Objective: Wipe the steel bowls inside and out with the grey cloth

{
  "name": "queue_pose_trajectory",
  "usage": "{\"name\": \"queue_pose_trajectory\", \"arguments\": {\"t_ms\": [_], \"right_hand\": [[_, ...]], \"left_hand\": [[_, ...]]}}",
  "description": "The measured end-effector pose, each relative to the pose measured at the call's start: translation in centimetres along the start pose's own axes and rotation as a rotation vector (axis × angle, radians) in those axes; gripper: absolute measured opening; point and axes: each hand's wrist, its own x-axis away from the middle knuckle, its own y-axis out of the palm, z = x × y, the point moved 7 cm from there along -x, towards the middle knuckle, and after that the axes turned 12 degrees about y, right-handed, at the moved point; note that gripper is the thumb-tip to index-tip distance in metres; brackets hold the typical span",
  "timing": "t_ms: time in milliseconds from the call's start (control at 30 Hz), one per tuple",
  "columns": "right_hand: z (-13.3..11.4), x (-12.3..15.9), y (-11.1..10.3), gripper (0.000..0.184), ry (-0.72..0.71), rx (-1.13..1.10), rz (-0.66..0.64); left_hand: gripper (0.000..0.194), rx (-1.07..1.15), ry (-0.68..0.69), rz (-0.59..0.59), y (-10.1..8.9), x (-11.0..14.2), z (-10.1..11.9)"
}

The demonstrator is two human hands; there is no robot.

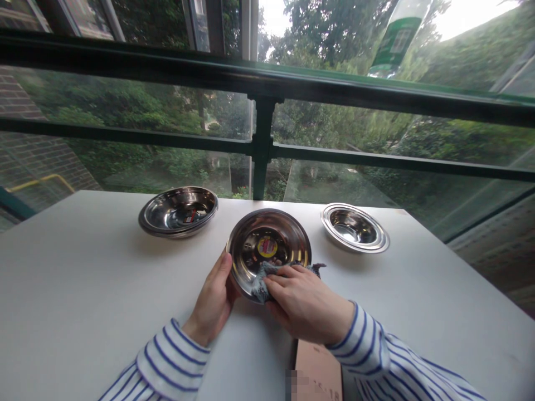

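Observation:
A shiny metal bowl (288, 228) with a round yellow and pink sticker on its inside stands tilted toward me at the middle of the table. My left hand (212, 298) grips its left rim, thumb on the near side and the other fingers hidden behind the bowl. Bunched under the fingers of my right hand (303, 298) is a grey-blue cloth (261, 285), pressed on the bowl's lower right inside and rim. Part of the cloth sticks out past the right rim.
Stacked metal bowls (179, 214) stand back left on the white table (83, 289); more nested bowls (355, 228) stand back right. A phone (317, 367) lies under my right wrist. Behind the table runs a dark green railing (261, 145) with glass, and a green-labelled plastic bottle (397, 42) stands on top.

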Motion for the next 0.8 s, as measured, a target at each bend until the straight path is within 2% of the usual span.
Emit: {"name": "queue_pose_trajectory", "arguments": {"t_ms": [600,800], "right_hand": [[-0.52,-0.13,0.14,0.028,-0.033,-0.035,0.011],[-0.76,-0.3,0.04,0.025,-0.036,-0.085,0.013]], "left_hand": [[0.047,0.078,-0.04,0.015,0.05,0.19,-0.28],[0.045,0.12,-0.093,0.004,0.45,0.38,-0.35]]}}
